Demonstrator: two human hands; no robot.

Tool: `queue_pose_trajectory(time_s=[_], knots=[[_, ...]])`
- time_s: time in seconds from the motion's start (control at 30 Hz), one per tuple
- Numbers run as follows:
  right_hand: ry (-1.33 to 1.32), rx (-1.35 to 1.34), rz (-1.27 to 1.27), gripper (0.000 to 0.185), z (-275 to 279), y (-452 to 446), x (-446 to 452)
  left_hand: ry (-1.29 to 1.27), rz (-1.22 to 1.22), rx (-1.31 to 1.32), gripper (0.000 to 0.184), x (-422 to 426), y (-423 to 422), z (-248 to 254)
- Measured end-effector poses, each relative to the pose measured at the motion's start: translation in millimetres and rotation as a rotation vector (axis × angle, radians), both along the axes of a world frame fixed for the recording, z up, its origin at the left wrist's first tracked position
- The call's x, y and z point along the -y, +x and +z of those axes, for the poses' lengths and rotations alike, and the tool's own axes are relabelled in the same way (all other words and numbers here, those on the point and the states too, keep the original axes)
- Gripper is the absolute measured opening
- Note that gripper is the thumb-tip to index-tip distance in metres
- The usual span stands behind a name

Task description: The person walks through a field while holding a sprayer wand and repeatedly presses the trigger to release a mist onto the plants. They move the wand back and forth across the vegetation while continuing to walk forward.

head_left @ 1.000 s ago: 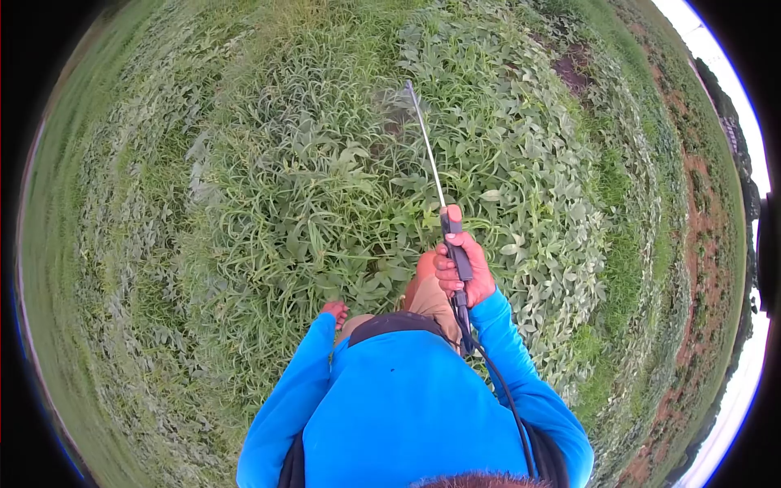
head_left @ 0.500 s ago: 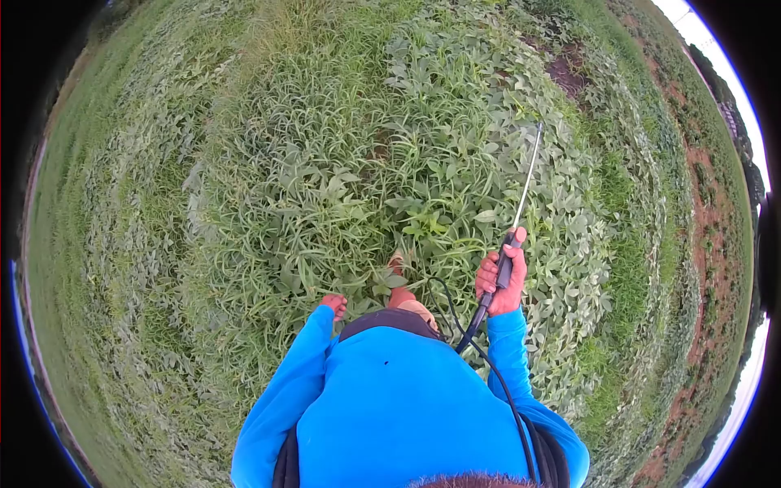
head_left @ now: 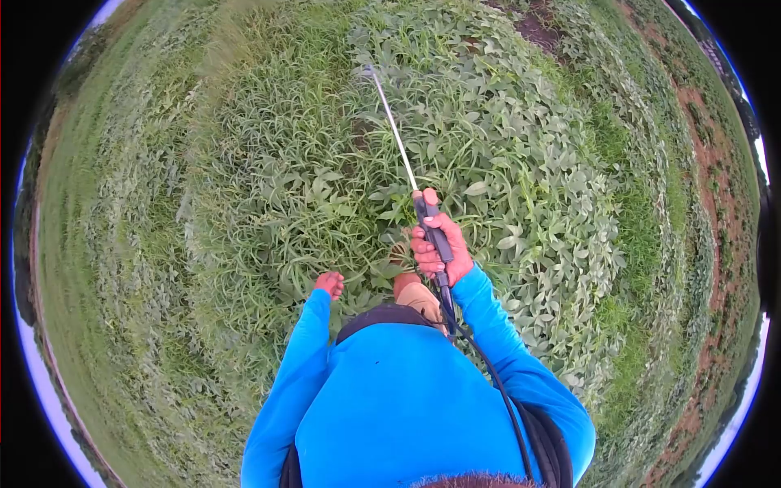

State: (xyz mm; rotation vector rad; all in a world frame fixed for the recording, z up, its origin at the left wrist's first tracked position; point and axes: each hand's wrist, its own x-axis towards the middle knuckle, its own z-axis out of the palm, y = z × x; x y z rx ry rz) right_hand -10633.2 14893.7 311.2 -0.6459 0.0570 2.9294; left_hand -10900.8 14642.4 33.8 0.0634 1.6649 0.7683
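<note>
My right hand [head_left: 447,248] is wrapped round the dark handle of a sprayer wand [head_left: 394,126], in front of my body. The wand's thin metal tube slants up and to the left, with its nozzle tip [head_left: 368,71] over the leaves. A black hose [head_left: 498,382] runs from the handle end back along my right side. My left hand [head_left: 329,284] hangs low by my left hip, its fingers curled in and nothing visible in them. Broad-leaved plants and long grass [head_left: 285,187] lie below both hands.
Dense low broad-leaved plants [head_left: 553,244] spread to the right. Part of my leg [head_left: 419,301] shows among the leaves below my waist. Dark straps [head_left: 547,443] sit at my shoulder. A strip of reddish soil [head_left: 706,203] runs along the far right.
My right hand has swung left and a little forward with the sprayer wand; its tip has swept from right to left over the plants. My left hand has risen slightly.
</note>
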Motion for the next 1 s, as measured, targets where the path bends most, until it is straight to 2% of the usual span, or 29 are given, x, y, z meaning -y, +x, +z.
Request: queue_pose_trajectory(time_s=[0.1, 0.27, 0.43, 0.53, 0.67, 0.83, 0.9, 0.93, 1.0], knots=[[-0.028, -0.050, 0.153, 0.027, 2, -4, 27, -0.190, 0.024, 0.082, 0.028, 31, 22, -17], [-0.046, -0.204, 0.419, 0.023, 4, 14, 75, -0.228, -0.022, 0.127, 0.023, 81, 34, -25], [0.015, -0.217, 0.512, 0.017, 7, 55, 118, -0.244, -0.017, 0.073, 0.022, 98, 34, -23], [0.068, -0.246, 0.403, 0.017, 15, 93, 140, -0.154, -0.001, 0.125, 0.023, 95, 38, -34], [0.162, -0.122, 0.189, 0.021, 27, 156, 174, -0.199, -0.187, 0.132, 0.023, 74, 49, -53], [0.088, -0.117, -0.073, 0.023, 30, 232, 220, -0.169, -0.363, 0.085, 0.023, 60, 54, -54], [0.072, -0.005, -0.247, 0.026, 43, 253, 232, -0.166, -0.396, 0.082, 0.023, 49, 54, -53], [0.085, -0.005, -0.262, 0.026, 44, 262, 235, -0.182, -0.417, 0.087, 0.023, 41, 54, -55], [0.015, 0.012, -0.448, 0.029, 43, 275, 240, -0.194, -0.449, 0.091, 0.023, 35, 54, -60]])
